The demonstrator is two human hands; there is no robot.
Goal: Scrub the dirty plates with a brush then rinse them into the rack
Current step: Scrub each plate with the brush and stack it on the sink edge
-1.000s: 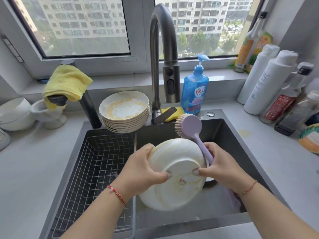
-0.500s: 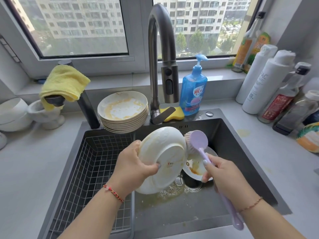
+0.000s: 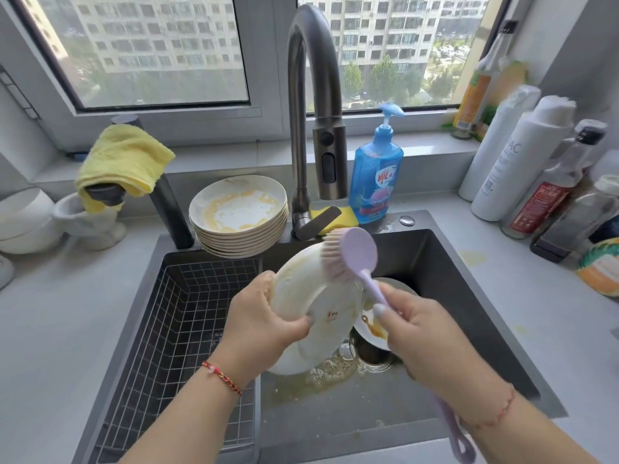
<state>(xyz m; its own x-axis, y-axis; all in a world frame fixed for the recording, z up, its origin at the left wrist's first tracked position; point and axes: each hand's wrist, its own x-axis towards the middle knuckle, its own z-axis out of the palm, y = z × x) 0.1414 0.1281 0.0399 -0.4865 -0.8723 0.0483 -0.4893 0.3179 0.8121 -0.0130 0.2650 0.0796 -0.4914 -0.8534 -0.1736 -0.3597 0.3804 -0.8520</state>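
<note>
Brush [image 3: 348,252] on plate [image 3: 318,296] — above left hand [image 3: 261,323]

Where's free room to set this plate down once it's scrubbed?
The wire rack left of the sink basin holds nothing. Bare counter lies right of the basin. Crowded: the drain, under a dirty plate, and the bottles.

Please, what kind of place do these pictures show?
Most likely a home kitchen, at the sink below a window. A dark sink with a tall faucet, a stack of dirty plates beside it, and a blue dish soap bottle on the counter all suggest it.
</note>
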